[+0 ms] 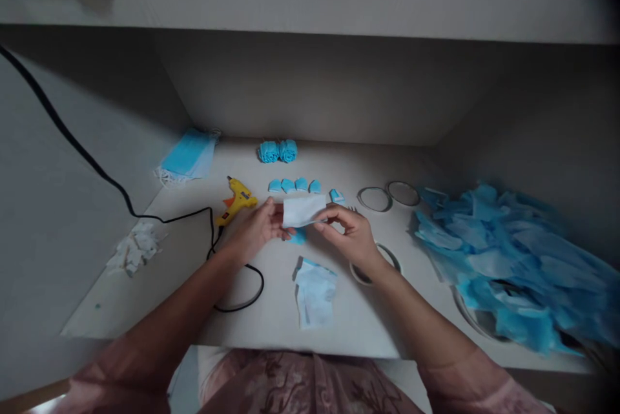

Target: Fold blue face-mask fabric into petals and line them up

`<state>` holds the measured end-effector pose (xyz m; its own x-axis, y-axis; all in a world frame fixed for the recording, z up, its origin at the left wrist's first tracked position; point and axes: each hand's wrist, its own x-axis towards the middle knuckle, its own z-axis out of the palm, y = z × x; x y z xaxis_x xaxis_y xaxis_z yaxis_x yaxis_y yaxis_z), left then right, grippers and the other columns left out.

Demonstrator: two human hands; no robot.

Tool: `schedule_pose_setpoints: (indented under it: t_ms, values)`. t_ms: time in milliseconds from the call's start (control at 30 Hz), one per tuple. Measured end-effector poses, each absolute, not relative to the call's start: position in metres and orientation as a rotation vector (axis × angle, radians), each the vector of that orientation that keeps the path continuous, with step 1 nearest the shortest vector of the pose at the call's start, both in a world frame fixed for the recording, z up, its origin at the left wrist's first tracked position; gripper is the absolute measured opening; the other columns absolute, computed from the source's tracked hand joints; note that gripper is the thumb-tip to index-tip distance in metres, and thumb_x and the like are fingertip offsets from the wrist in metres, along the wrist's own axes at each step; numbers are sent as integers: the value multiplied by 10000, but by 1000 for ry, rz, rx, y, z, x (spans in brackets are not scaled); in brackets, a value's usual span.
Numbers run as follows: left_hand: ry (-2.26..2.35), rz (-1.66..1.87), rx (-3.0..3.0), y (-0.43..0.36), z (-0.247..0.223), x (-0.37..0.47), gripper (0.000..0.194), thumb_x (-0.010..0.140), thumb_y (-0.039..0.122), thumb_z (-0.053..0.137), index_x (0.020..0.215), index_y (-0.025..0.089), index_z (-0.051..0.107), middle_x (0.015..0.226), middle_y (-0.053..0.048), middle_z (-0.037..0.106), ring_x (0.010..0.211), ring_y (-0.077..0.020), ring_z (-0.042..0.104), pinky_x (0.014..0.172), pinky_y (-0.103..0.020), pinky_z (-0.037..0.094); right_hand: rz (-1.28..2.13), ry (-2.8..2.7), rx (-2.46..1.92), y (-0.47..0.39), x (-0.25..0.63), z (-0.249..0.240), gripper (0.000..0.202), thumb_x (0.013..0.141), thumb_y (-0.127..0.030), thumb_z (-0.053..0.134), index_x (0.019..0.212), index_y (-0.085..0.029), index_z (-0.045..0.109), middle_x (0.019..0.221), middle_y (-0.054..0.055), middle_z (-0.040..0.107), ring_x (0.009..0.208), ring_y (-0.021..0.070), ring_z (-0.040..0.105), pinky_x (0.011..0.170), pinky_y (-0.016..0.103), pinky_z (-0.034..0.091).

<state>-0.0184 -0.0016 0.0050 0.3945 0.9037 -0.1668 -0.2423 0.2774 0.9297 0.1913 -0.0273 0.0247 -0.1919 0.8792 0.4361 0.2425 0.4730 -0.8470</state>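
A small white rectangle of mask fabric is held up between both hands above the table. My left hand grips its left edge, with the thumb at the top and the fingers partly behind it. My right hand pinches the lower right corner between thumb and forefinger. Below the hands lies a small blue fabric piece, partly covered by the fingers. Nearer to me, a few pale fabric pieces lie in a loose stack. Behind the held piece, several folded blue petals form a row.
A yellow glue gun with a black cord lies left. Behind are blue fabric roses and face masks. White scraps lie at left. Metal rings and a large heap of blue fabric occupy the right.
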Motion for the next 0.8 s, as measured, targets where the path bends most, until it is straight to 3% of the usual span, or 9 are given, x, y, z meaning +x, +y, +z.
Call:
schedule_pose_setpoints:
  t_ms: [100,200,333,567,800]
  values:
    - [690,809,901,-4,4,-17,594,858,582,501,1099,56,637,984,-197,695,737,-225,658,679,-367,516,731,-1791,-917,-28,188,25,44,840,-249,654,820,-222,683,804,17,687,755,146,621,689,285,476]
    - [756,812,986,-7,6,-18,405,792,426,660,1024,95,678,906,-131,713,722,-189,650,680,-325,510,738,-1850,-871,-27,185,23,53,851,-254,647,827,-224,684,779,17,673,745,146,612,702,299,477]
    - [959,835,1130,-10,10,-19,224,770,324,675,869,125,700,734,-49,699,635,-134,611,652,-277,487,794,-1839,-934,-27,184,18,57,852,-243,633,841,-216,682,797,20,680,744,144,608,691,285,473]
    - [1030,828,1221,-13,15,-15,241,772,352,645,846,126,682,698,-40,687,637,-138,617,626,-264,476,903,-1682,-1160,-28,182,10,108,824,-301,635,828,-200,672,691,-8,643,573,109,517,533,224,402]
    - [991,795,1339,-14,18,-15,342,825,467,533,869,148,647,741,-44,678,625,-139,589,631,-276,470,925,-1620,-1188,-26,180,11,107,819,-289,627,808,-189,662,673,-9,617,580,110,506,542,217,397]
